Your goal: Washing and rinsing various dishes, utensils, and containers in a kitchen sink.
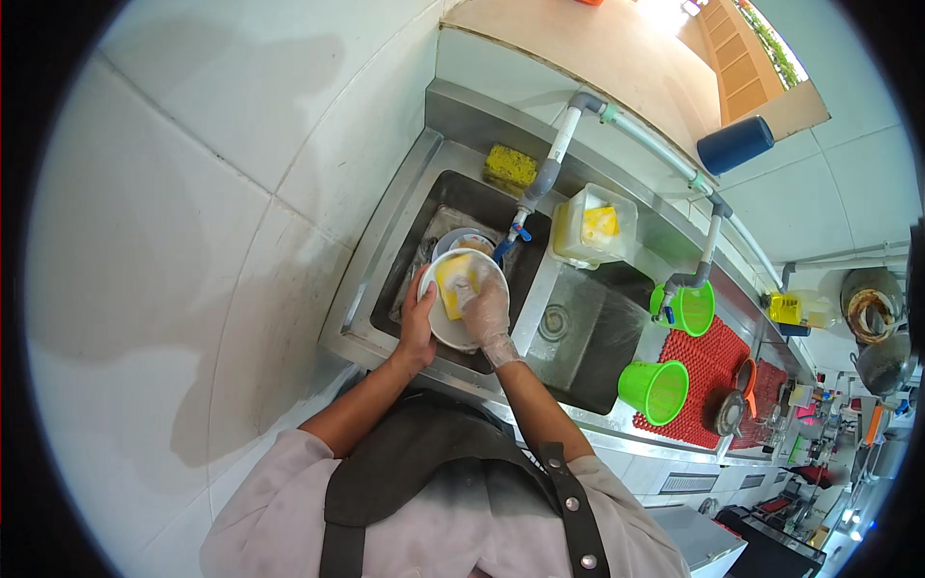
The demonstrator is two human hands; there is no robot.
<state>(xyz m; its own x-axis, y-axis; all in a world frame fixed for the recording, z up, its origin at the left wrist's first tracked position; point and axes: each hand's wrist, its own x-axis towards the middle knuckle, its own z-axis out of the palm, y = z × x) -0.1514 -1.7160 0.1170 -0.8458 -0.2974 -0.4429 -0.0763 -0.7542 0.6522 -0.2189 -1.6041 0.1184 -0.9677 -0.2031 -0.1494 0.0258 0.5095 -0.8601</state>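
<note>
My left hand (417, 321) grips the rim of a white bowl (449, 334) from its left side. Inside the bowl, my right hand (485, 307), in a clear plastic glove, presses a yellow sponge (449, 289) against the inner surface. The bowl is tilted so that its inside faces me. It is held over the left basin (531, 267) of a steel sink. Below and behind it, several stacked dishes (452, 240) lie in that basin, partly hidden by the bowl.
A blue-handled tap (519, 230) hangs just beyond the bowl. A worn yellow sponge (510, 167) and a plastic tub (574, 235) holding a foamy sponge stand behind. On the right are the second basin (578, 325), green plastic buckets (643, 390) and a red mat (694, 390).
</note>
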